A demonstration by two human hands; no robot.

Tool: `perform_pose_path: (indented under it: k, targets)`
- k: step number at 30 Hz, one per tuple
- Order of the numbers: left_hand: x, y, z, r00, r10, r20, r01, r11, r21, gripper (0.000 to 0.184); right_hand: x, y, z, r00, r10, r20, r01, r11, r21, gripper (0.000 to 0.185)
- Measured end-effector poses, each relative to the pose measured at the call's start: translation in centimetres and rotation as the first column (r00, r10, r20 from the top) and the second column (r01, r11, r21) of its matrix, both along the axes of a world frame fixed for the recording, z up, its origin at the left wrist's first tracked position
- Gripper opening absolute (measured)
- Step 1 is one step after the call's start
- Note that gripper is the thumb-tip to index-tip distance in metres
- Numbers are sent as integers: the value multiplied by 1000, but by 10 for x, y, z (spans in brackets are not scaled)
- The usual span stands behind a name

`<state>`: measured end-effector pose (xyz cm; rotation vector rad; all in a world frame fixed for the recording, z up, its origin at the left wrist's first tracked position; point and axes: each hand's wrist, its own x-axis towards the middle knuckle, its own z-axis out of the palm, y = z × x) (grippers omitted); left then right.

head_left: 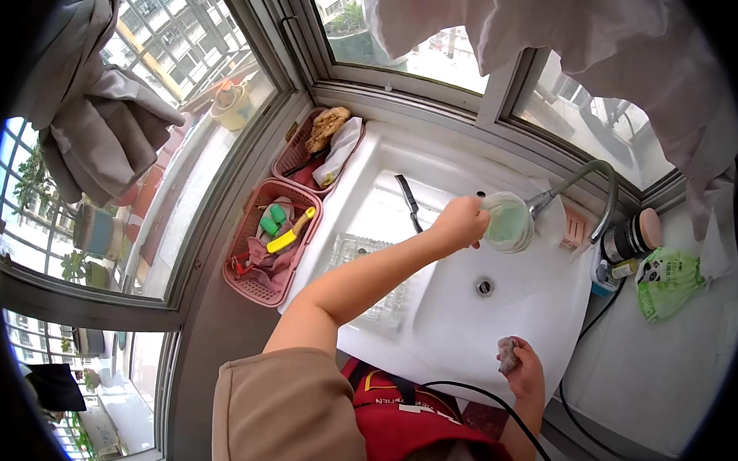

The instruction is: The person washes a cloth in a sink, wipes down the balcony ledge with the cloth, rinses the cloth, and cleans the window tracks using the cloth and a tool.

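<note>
My left hand [460,225] is closed on the rim of a pale round cup [508,222] with a light green inside. The cup is tilted, its mouth facing me, just below the end of the curved faucet [582,177]. Whether water runs is hard to tell. Over the near right part of the white sink [450,341], my right hand [526,375] grips a small crumpled grey rag [508,354]. The drain [485,286] lies between the two hands. A black-handled brush or knife [407,198] rests on the sink's ledge, partly behind my left hand.
Left of the sink stand two pink baskets, one holding a yellow-handled tool [292,231], the other a brown sponge [327,128]. A ridged clear tray [375,287] lies under my left forearm. At right are a dark jar [629,238] and a green bag [667,283].
</note>
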<state>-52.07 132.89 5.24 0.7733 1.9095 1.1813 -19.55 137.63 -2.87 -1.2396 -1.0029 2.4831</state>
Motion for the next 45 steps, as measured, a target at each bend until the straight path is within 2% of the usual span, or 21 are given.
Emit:
perform_pose_path:
  k: [3,7,8,9,10,11,13,15,20,22,23,25,26,27,29,31,32,34,38,40,45]
  targets:
    - [-30,-97,19,982,177,74,-178,984,20,24,8,2,-12,1000,0,-7,-1,1000,-15,28]
    - [-55,-233,40,849,518,-100,-526,845,-92,25,10,12,-16,997,-53,64,55,998,-23,27]
    - [-72,-279,16,823,515,-240,-550,828,-109,24,13,14,-17,991,-95,93,96,995,-3,27]
    - [-67,-299,28,764,640,-83,-645,753,-131,24,12,12,-16,991,-111,70,112,994,-4,29]
    - [-64,-330,21,713,695,-93,-698,691,-189,25,6,15,-11,994,-90,68,92,996,-16,30]
    - [-88,-337,6,748,653,-116,-663,727,-182,25,2,15,-5,988,-150,46,150,988,-16,32]
    - [-70,-391,-22,707,700,-101,-683,640,-352,27,-12,26,-1,1000,14,-12,-16,995,-95,34]
    - [-65,-410,-45,738,674,-21,-614,658,-436,29,-20,41,-2,971,239,-20,-240,966,-95,35]
    - [-49,-424,-66,656,748,103,-666,638,-386,38,-47,100,30,969,220,115,-235,961,146,45]
    - [-34,-408,-42,632,713,-304,-748,457,-482,45,-55,132,32,990,99,102,-123,956,266,38]
    - [-34,-402,-40,632,711,-310,-750,457,-479,45,-60,146,38,996,40,77,-65,930,361,32]
    - [-33,-393,-37,586,549,-596,-785,568,-249,48,-76,178,45,995,16,98,-69,815,575,26]
    - [-32,-388,-36,516,464,-720,-763,631,-140,50,-86,197,43,996,0,88,-65,685,725,24]
    - [-30,-371,-34,513,462,-724,-764,630,-139,50,-96,216,41,997,-12,77,-59,528,847,21]
    - [-21,-308,-29,628,507,-591,-624,782,8,49,-126,236,60,990,-138,8,18,190,982,18]
    - [0,-234,-13,701,505,-503,-623,778,-87,48,-157,263,63,978,-202,-44,-5,-238,971,19]
    - [1,-216,-32,728,498,-471,-567,824,-4,47,-173,268,68,980,-192,-50,4,-232,973,19]
    - [27,-149,-25,826,433,-360,-479,877,-44,47,-205,272,82,989,-133,-59,-49,-686,726,18]
    - [47,-53,-20,907,208,-367,-236,971,-31,41,-243,276,55,992,-6,127,-100,-645,758,15]
    - [39,-34,-3,898,179,-402,-206,978,-26,39,-228,289,47,994,-109,10,-82,-679,730,15]
    - [-13,-48,-42,907,296,-300,-299,954,38,32,-165,322,44,846,-532,-35,-351,-606,714,14]
